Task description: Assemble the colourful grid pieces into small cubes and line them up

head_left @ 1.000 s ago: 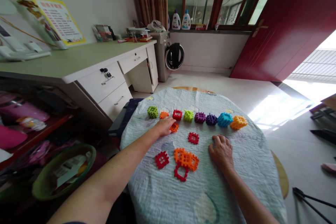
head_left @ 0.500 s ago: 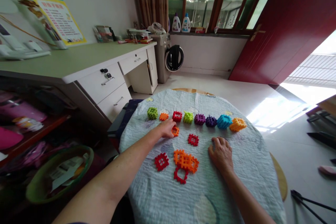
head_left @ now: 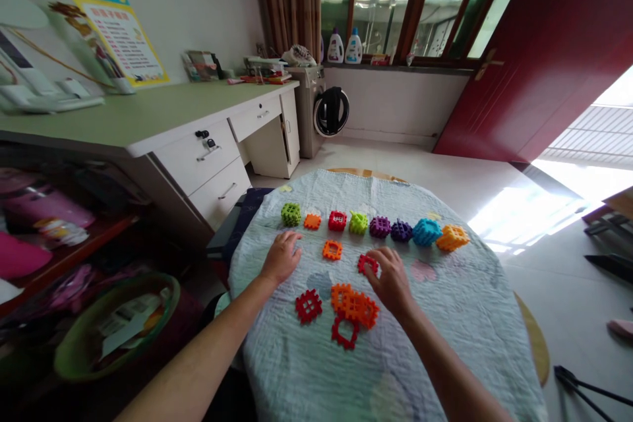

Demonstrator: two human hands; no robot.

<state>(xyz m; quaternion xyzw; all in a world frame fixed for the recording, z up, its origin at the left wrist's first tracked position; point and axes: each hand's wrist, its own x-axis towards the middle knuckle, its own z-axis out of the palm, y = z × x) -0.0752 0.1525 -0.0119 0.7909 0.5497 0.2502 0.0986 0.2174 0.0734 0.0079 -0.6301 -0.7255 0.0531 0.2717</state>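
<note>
My right hand (head_left: 391, 277) grips the edge of a red square building piece (head_left: 366, 262) with thumb and fingers; the piece lies on the cloth. My left hand (head_left: 281, 258) rests low over the cloth with fingers apart, holding nothing. To its right lies a flat orange piece (head_left: 331, 250) with a round opening. Nearer to me are a joined strip of orange pieces (head_left: 354, 304), a red frame piece (head_left: 345, 332) and a red window-patterned piece (head_left: 308, 306).
Behind the hands runs a row of assembled blocks: green cube (head_left: 291, 214), red cube (head_left: 337, 220), purple cube (head_left: 380, 227), blue block (head_left: 427, 232) and yellow block (head_left: 452, 237), among others. A small orange piece (head_left: 312, 221) sits among them. A pale cloth (head_left: 435, 343) covers the round table.
My left hand has let go of the orange piece and drawn back to the left. My right hand has moved left from the bare cloth onto the red piece.
</note>
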